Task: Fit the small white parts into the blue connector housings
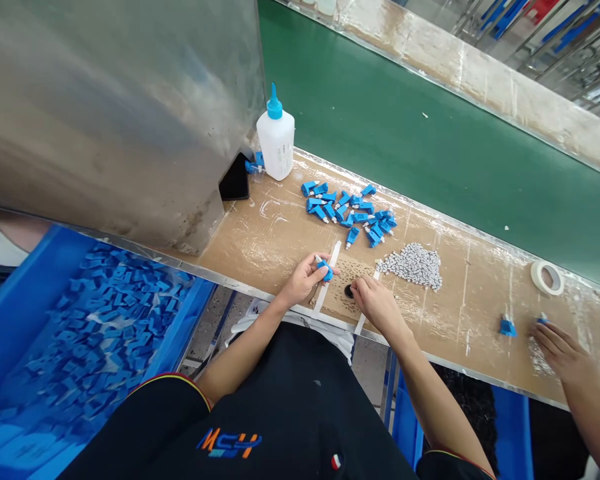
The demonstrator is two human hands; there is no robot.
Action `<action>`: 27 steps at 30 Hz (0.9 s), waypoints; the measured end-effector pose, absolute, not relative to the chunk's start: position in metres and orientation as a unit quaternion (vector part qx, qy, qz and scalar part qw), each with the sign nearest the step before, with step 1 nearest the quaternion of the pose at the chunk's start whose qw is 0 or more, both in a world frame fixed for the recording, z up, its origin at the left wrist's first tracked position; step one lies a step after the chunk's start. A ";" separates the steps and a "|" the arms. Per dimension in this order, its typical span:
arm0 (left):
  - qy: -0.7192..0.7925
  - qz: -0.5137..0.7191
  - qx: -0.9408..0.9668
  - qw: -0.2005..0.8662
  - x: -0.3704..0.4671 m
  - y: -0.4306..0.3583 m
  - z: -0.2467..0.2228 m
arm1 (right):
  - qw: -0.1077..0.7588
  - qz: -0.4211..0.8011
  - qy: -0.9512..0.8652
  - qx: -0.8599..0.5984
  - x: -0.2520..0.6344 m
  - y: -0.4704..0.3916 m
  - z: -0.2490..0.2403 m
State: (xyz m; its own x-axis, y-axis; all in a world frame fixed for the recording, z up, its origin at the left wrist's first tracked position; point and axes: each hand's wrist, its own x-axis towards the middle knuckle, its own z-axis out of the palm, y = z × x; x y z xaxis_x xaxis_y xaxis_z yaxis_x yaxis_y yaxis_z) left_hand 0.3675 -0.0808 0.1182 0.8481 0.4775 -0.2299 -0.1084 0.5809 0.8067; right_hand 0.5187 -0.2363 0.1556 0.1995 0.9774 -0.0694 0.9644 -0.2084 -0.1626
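Observation:
My left hand is closed round a small blue plastic part with a whitish tip, held over the bench. To its right, my right hand has its fingers pressed together beside a round black piece; what they hold, if anything, is too small to make out. Between two white tape strips lies a patch of tiny dark pieces. Behind the hands several blue parts are scattered, and a pile of small grey pieces lies to their right.
A white bottle with a blue nozzle stands behind, near a dark phone and a metal housing. A tape roll and another person's hand are at right. A green belt runs behind; a blue bin stands lower left.

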 end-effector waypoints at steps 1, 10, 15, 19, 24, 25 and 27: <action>0.216 0.170 0.427 0.862 0.367 -0.081 0.118 | 0.038 0.071 -0.630 -0.772 0.518 -0.236 0.155; 0.206 0.181 0.466 0.841 0.365 -0.080 0.120 | 0.117 0.101 -0.590 -0.792 0.531 -0.245 0.170; 0.203 0.175 0.471 0.841 0.365 -0.079 0.120 | 0.120 0.073 -0.559 -0.817 0.547 -0.260 0.167; 0.203 0.182 0.474 0.837 0.366 -0.080 0.119 | 0.096 0.075 -0.565 -0.816 0.546 -0.261 0.159; 0.206 0.178 0.478 0.835 0.365 -0.080 0.118 | 0.062 0.076 -0.574 -0.813 0.539 -0.250 0.151; 0.208 0.178 0.479 0.834 0.365 -0.080 0.118 | 0.056 0.080 -0.575 -0.813 0.539 -0.248 0.152; 0.210 0.180 0.484 0.830 0.365 -0.080 0.119 | 0.061 0.094 -0.573 -0.812 0.540 -0.247 0.155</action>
